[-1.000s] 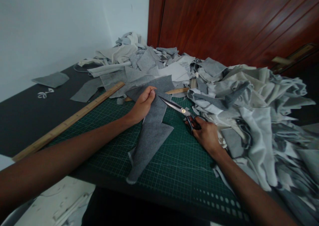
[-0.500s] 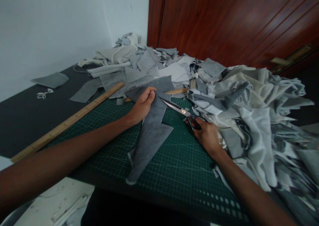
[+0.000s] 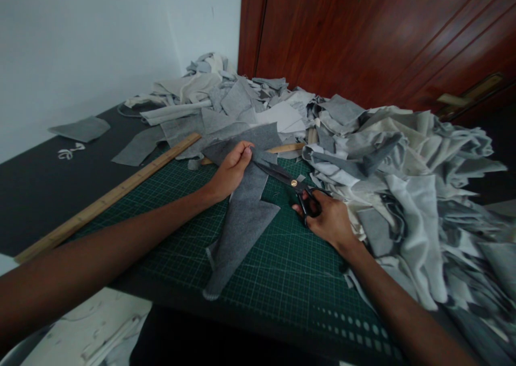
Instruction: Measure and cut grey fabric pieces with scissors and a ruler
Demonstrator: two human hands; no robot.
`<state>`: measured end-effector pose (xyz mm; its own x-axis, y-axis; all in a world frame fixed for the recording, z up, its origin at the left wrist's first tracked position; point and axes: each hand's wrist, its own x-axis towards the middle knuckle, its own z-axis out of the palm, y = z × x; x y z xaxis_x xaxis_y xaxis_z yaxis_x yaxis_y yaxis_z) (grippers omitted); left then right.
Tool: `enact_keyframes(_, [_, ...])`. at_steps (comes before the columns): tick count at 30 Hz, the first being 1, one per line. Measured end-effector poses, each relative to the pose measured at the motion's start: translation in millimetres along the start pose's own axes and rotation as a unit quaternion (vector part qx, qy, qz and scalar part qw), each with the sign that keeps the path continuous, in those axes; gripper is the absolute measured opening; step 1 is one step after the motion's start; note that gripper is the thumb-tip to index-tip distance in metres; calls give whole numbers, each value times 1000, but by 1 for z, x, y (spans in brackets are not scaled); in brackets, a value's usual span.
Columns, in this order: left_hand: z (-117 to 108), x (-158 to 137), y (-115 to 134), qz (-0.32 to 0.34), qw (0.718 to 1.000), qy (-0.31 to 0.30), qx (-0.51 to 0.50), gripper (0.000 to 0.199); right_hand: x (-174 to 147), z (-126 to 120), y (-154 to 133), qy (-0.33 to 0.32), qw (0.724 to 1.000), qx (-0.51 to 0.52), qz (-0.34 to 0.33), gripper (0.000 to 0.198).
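- Left hand (image 3: pixel 230 171) pinching the dark grey fabric piece (image 3: pixel 250 215) between thumb and fingers; the cloth extends beyond it and nearer than it, over the green cutting mat (image 3: pixel 302 269);
- Right hand (image 3: pixel 331 218) grasping the tailor's scissors (image 3: pixel 294 184) by their black handles; blades point at the cloth just right of the left hand;
- Wooden ruler (image 3: pixel 121 188) left of the left hand; fabric scraps (image 3: pixel 419 194) heaped right of the right hand

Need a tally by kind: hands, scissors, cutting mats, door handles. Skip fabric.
Hands: 2 (left hand, right hand)
Scissors: 1
Cutting mat: 1
Door handle: 1
Total: 5
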<state>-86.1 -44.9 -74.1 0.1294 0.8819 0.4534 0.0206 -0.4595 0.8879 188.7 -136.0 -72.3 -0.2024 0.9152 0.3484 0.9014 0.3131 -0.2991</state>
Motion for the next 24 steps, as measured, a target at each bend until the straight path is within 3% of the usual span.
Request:
enact_keyframes(15, [2, 0, 10, -5, 993, -119, -25, 16, 1, 1, 2, 3, 1000, 10, -2, 36])
enact_keyframes(24, [2, -2, 7, -23, 991, -126, -31, 14, 2, 0, 3, 5, 1000, -6, 16, 26])
